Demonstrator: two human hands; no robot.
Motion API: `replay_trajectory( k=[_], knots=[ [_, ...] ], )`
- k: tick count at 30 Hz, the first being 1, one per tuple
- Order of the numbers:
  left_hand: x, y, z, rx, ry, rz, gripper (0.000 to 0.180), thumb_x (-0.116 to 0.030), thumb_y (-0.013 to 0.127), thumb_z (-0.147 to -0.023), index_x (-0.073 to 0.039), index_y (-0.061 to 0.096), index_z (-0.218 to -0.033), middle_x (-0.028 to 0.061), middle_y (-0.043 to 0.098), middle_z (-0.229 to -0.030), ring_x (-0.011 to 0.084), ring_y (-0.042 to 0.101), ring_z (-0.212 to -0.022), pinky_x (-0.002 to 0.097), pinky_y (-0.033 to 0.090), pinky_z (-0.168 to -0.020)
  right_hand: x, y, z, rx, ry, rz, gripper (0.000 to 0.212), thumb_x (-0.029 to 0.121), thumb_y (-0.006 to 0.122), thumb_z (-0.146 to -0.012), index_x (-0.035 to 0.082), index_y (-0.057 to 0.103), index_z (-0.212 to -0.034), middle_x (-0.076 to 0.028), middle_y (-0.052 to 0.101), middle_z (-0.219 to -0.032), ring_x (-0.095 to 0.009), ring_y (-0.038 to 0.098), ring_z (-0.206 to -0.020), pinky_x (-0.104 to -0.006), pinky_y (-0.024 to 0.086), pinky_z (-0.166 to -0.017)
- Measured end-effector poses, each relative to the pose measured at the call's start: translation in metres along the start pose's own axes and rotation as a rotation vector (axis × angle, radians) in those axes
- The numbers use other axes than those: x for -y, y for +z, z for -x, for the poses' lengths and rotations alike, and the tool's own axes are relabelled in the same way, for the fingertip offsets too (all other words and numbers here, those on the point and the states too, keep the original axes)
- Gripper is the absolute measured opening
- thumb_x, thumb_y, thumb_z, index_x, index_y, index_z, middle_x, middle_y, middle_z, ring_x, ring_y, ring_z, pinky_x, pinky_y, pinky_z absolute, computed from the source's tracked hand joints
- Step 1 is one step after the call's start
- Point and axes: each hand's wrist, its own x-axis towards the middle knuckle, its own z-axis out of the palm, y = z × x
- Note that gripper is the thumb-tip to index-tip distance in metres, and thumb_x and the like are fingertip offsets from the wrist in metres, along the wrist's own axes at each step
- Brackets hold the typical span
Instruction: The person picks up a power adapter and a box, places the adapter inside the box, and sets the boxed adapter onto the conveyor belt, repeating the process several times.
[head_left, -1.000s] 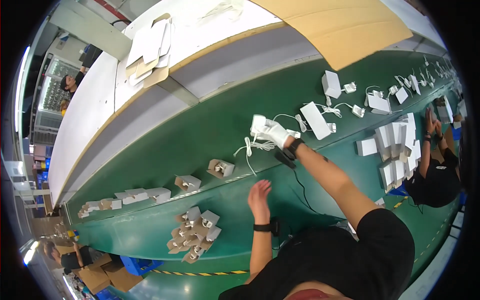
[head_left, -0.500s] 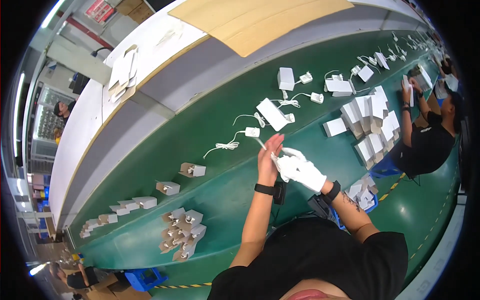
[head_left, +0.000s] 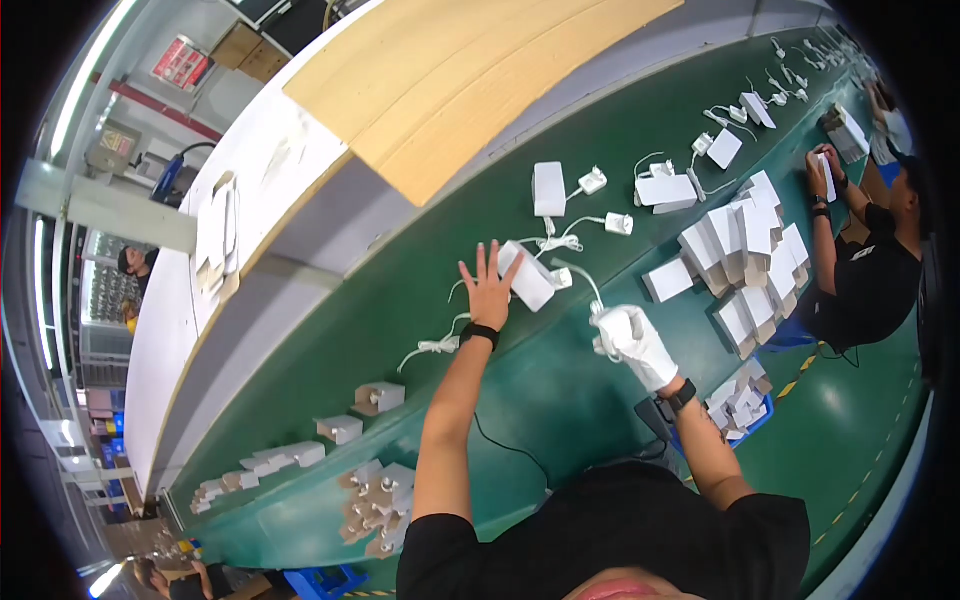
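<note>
My bare left hand (head_left: pixel 487 298) reaches over the green belt with its fingers spread. Its fingertips lie at the left edge of a white box (head_left: pixel 527 277); whether they press on it I cannot tell. A white adapter (head_left: pixel 562 281) rests against that box's right side. In a white glove, my right hand (head_left: pixel 633 343) is closed around a white cable (head_left: pixel 580 271), whose free end curves up and left toward the box. Whatever else the glove holds is hidden. Left of my left wrist lies another coiled white cable (head_left: pixel 436 346), partly covered by the hand.
More white boxes and corded adapters (head_left: pixel 619 224) line the green belt (head_left: pixel 420 270). A stack of white boxes (head_left: pixel 735 235) stands right, open boxes (head_left: pixel 380 505) lower left. A co-worker (head_left: pixel 865 240) sits at the right. A cardboard sheet (head_left: pixel 470 80) overhangs the shelf.
My hands have parted. The left one has gone left to the white box and spread its fingers; the right has moved slightly right, gripping the cable. The view has shifted a little.
</note>
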Motion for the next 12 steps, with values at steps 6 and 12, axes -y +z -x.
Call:
replay_trajectory(
  k=[6, 12],
  knots=[
    [0.003, 0.037, -0.032, 0.272, 0.117, 0.492, 0.069, -0.012, 0.071, -0.069, -0.022, 0.046, -0.132, 0.0104, 0.04, -0.138, 0.0299, 0.028, -0.134, 0.06, 0.021, -0.105, -0.007, -0.018, -0.012, 0.217, 0.197, -0.454, 0.064, 0.029, 0.071, -0.08, 0.003, 0.04, -0.13, -0.013, 0.05, -0.124, -0.024, 0.06, -0.098, -0.0353, 0.051, -0.086],
    [0.014, -0.039, 0.006, 0.714, -0.125, 1.615, 0.07, -0.018, 0.078, -0.069, -0.016, 0.046, -0.131, 0.0069, 0.031, -0.145, 0.0273, 0.017, -0.139, 0.0597, 0.014, -0.108, -0.011, -0.033, -0.045, 0.415, 0.303, -0.405, 0.069, 0.03, 0.07, -0.08, 0.005, 0.036, -0.135, -0.014, 0.042, -0.134, -0.026, 0.057, -0.105, -0.0374, 0.048, -0.092]
  ],
)
